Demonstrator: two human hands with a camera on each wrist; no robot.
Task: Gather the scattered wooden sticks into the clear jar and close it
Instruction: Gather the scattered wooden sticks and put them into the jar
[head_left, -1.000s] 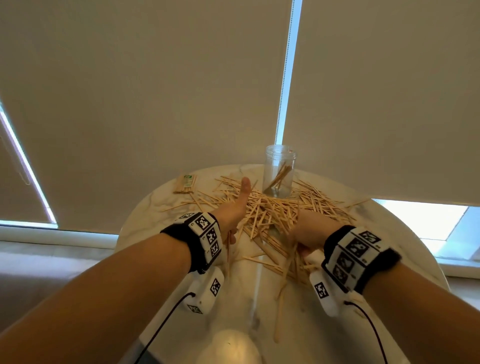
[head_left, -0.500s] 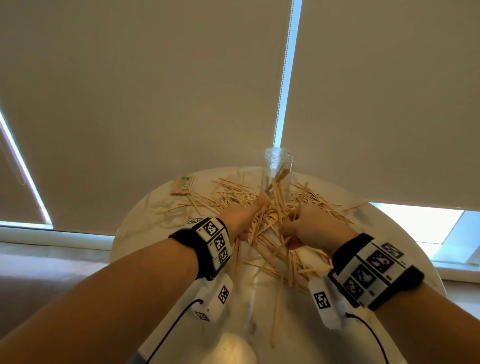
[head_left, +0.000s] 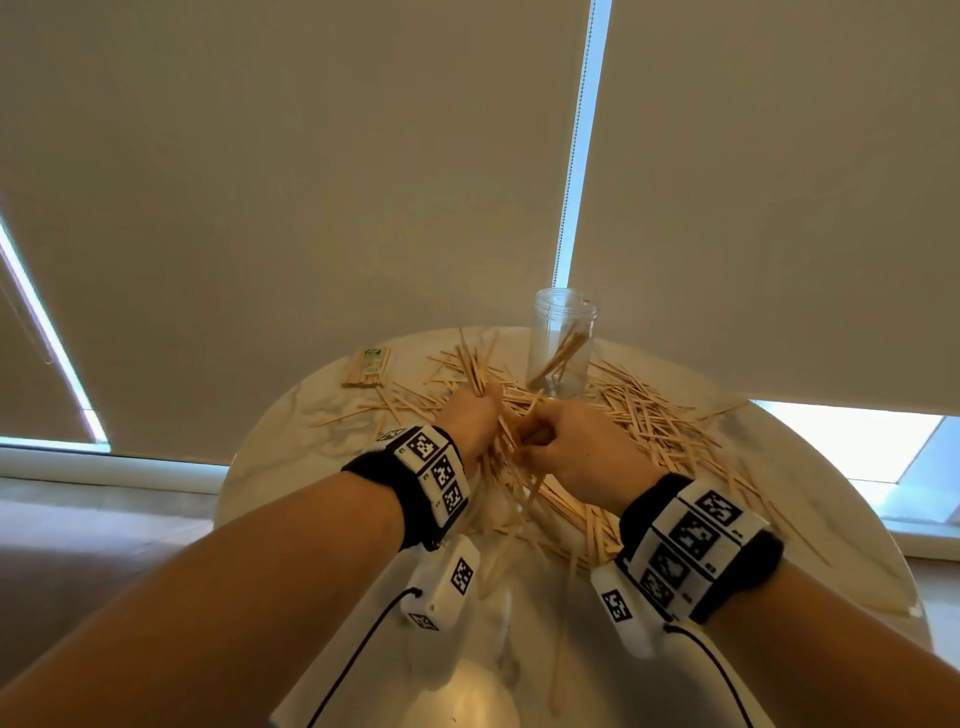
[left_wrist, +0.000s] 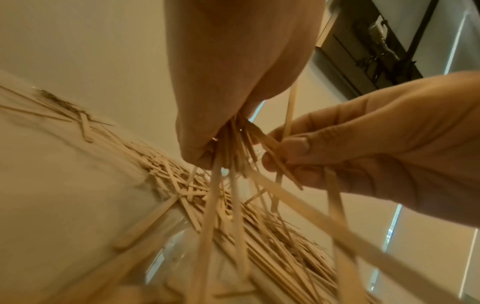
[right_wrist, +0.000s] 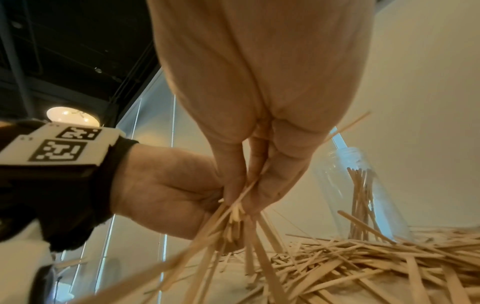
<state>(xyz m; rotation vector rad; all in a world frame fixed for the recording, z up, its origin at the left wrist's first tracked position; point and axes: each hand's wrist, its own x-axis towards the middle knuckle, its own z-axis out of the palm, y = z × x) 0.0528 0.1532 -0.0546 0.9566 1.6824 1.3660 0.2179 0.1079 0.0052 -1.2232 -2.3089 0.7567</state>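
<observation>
Thin wooden sticks (head_left: 649, 415) lie scattered over a round marble table (head_left: 291, 441). A clear jar (head_left: 561, 348) stands upright and uncapped at the table's far side, with several sticks inside; it also shows in the right wrist view as the jar (right_wrist: 369, 197). My left hand (head_left: 472, 415) and right hand (head_left: 566, 441) are pressed close together just in front of the jar, both gripping one loose bundle of sticks (head_left: 506, 467) lifted off the table. In the left wrist view my left hand (left_wrist: 223, 131) clutches the bundle (left_wrist: 233, 185). No lid is visible.
A small banded pack of sticks (head_left: 366, 368) lies at the table's far left. Closed roller blinds hang right behind the table, with bright window strips at both sides. The table's near part holds few sticks.
Both hands have swept inward from apart on the pile, closed round a bundle of sticks and lifted it off the table toward the jar.
</observation>
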